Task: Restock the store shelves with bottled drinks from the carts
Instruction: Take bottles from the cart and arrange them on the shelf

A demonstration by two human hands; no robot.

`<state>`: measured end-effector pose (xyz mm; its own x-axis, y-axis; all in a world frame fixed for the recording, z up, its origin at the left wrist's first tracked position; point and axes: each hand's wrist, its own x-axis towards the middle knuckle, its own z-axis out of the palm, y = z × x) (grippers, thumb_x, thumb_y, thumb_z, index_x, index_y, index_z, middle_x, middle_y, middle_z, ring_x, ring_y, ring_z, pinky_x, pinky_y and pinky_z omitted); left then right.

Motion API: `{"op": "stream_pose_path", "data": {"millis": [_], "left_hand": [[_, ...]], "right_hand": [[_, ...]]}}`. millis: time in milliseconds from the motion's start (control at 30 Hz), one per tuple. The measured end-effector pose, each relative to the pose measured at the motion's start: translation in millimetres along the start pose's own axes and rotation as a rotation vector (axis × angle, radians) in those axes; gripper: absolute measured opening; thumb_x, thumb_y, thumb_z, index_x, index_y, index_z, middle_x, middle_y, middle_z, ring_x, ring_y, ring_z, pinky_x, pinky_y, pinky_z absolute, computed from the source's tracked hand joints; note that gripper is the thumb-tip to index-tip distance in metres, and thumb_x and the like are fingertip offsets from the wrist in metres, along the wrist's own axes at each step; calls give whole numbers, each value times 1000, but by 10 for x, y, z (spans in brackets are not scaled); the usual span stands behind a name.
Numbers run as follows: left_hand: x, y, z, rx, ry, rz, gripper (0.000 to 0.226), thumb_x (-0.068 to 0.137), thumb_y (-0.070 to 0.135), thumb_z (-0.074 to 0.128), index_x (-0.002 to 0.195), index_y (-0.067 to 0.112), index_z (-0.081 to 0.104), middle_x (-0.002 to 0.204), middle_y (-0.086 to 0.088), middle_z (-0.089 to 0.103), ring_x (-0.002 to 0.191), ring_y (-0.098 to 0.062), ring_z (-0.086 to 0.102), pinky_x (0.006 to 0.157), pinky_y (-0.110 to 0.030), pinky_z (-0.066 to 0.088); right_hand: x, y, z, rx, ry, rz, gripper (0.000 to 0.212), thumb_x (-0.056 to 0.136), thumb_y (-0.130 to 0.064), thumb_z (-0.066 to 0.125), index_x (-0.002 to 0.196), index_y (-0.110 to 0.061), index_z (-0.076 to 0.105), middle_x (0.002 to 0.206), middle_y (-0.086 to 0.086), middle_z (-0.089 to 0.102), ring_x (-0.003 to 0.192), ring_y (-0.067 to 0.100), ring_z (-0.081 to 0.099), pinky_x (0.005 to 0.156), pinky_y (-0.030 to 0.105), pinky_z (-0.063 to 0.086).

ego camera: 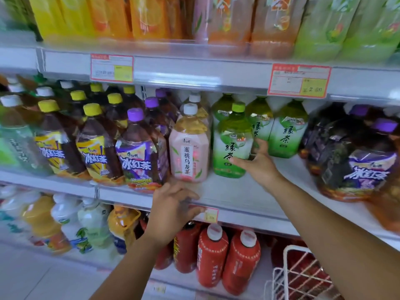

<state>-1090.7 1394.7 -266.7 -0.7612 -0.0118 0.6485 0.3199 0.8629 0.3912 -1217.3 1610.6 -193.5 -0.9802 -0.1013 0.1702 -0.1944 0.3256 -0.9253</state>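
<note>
At frame centre we see the right grip (260, 167), thumb and fingers round a green bottle (232, 146) marked 绿茶. The bottle stands on the middle shelf (233, 191) beside a pink bottle (189, 152) reading 蜜桃乌龙茶. The left grip (173, 206), loosely spread and holding nothing, seems to rest on the shelf edge.

Upright green tea bottle (232, 144), green cap, green-and-white label, at the front of the middle shelf (238, 191), just beside a pink peach tea bottle (189, 148). My right hand (259, 163) holds its lower right side. Matching bottles (285, 131) stand behind. White wire cart (303, 276), lower right.
</note>
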Motion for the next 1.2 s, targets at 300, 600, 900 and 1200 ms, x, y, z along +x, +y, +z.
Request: {"op": "stream_pose_path", "data": {"millis": [300,600,900,1200], "left_hand": [[-14,-76,99,33,12,-17,30,71,63,62,76,33,66,79,21,61,77,-3,41,69,-24,27],[-4,-31,51,5,-32,-44,31,72,63,62,75,32,65,78,21,62,80,-1,42,73,-24,24],[-22,268,-72,86,-90,-45,54,72,57,55,116,28,66,112,6,62,104,-25,49,87,-26,26],[-395,1738,366,-381,-495,284,26,85,40,57,108,34,67,121,14,59,113,-6,55,99,-24,42]], "right_hand": [[408,296,272,-90,99,-58,93,57,-66,69,139,-37,35,132,8,51,124,26,51,103,46,45],[421,180,303,-175,97,-40,84,80,-44,71,149,-29,26,142,14,37,131,27,41,109,37,35],[-916,49,-709,-78,125,-202,13,93,-41,54,105,-36,57,91,-3,63,86,15,64,79,33,53],[-2212,411,-2604,-765,-260,253,18,90,-45,56,106,-38,60,94,-14,60,83,0,56,71,12,41]]}}
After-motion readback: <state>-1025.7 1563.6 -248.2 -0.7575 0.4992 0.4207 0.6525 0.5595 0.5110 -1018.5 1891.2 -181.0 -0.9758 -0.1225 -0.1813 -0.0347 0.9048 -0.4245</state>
